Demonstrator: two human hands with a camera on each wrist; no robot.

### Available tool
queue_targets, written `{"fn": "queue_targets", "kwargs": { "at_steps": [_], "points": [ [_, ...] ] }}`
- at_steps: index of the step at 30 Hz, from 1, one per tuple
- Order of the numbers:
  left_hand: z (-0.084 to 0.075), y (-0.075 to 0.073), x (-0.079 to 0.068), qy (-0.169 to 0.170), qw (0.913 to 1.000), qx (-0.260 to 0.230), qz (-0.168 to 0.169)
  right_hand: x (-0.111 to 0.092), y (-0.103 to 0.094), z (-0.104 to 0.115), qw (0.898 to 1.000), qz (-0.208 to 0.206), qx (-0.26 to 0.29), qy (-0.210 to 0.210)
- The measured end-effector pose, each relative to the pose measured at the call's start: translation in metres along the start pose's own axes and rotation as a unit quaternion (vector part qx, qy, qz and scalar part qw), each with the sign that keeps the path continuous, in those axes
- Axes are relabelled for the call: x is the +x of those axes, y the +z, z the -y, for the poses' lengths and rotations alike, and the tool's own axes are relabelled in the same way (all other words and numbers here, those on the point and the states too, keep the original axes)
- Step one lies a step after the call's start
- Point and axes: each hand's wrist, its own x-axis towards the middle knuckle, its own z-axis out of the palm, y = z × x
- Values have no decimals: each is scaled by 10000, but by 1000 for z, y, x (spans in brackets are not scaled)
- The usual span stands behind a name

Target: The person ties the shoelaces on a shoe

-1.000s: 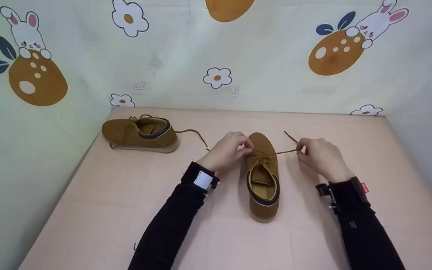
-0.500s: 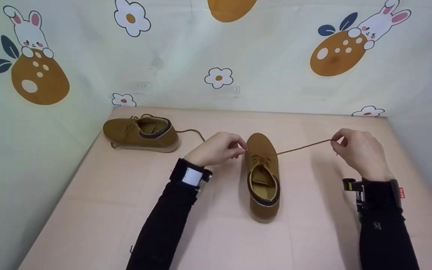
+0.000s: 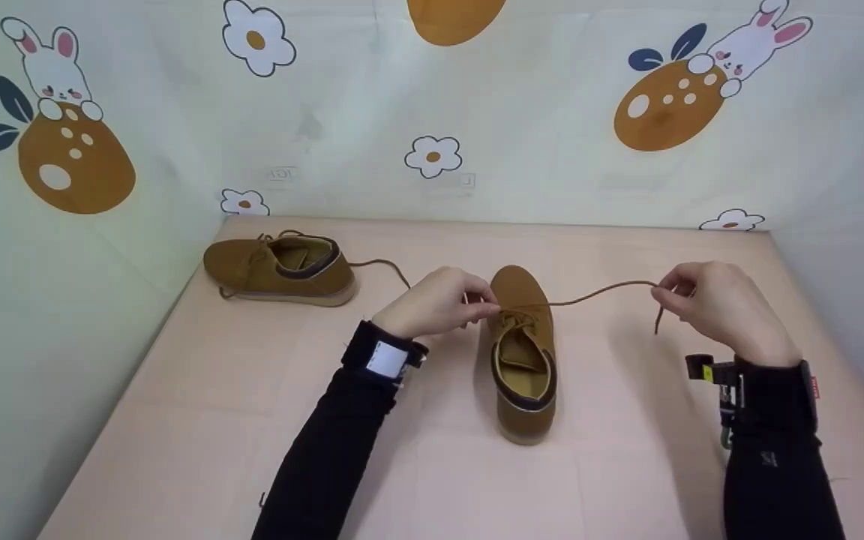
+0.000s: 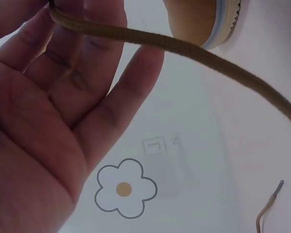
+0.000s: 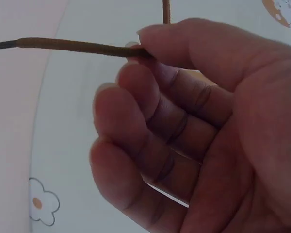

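A brown lace-up shoe (image 3: 523,426) stands with its toe pointing away. My left hand (image 3: 439,304) is at the left of its toe, pinching a brown shoelace between thumb and finger. The left wrist view shows that lace (image 4: 208,60) crossing in front of the fingers. Off to the right, my right hand (image 3: 732,307) pinches the lace near its end, and a short tail dangles below. Between shoe and right hand, the lace (image 3: 597,295) hangs in a slack curve. In the right wrist view, thumb and forefinger grip the lace (image 5: 77,47) while the other fingers curl loosely.
A matching brown shoe (image 3: 244,266) stands at the back left of the pink-covered table (image 3: 199,420), its loose lace (image 3: 383,262) trailing toward my left hand. A lace tip (image 4: 280,187) shows in the left wrist view. Behind rises a patterned cloth backdrop (image 3: 357,97).
My right hand has moved right, drawing the lace out straight; now the lace has slackened into a curve. The left hand shifted left, then slightly back toward the shoe.
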Motion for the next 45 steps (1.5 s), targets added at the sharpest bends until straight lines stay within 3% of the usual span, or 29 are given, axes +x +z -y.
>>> {"fn": "queue_targets", "kwargs": {
  "at_steps": [8,14,20,26,30,33,36,40,42,45],
  "points": [
    [-5,5,2,97,9988,406,-241,-4,8,55,9944,-151,759,-722],
    [-8,9,4,166,9979,499,-374,-3,29,92,9726,-592,1509,-1669],
    [-9,9,4,243,9975,541,-394,-2,48,109,9533,-800,1642,-2405],
    [-11,8,4,270,9970,570,-454,1,59,112,9479,-846,1621,-2610],
    [-12,8,3,307,9964,625,-485,4,67,109,9476,-1015,1238,-2765],
    [-13,7,3,334,9963,615,-490,7,72,106,9517,-997,837,-2780],
    [-13,7,2,355,9963,604,-506,10,76,102,9612,-631,652,-2606],
    [-12,6,3,388,9958,651,-521,12,75,96,9706,-195,767,-2274],
    [-12,6,3,389,9957,648,-535,13,75,94,9704,-251,929,-2216],
    [-11,5,3,396,9957,619,-570,13,75,94,9615,-607,1047,-2467]
  ]
}}
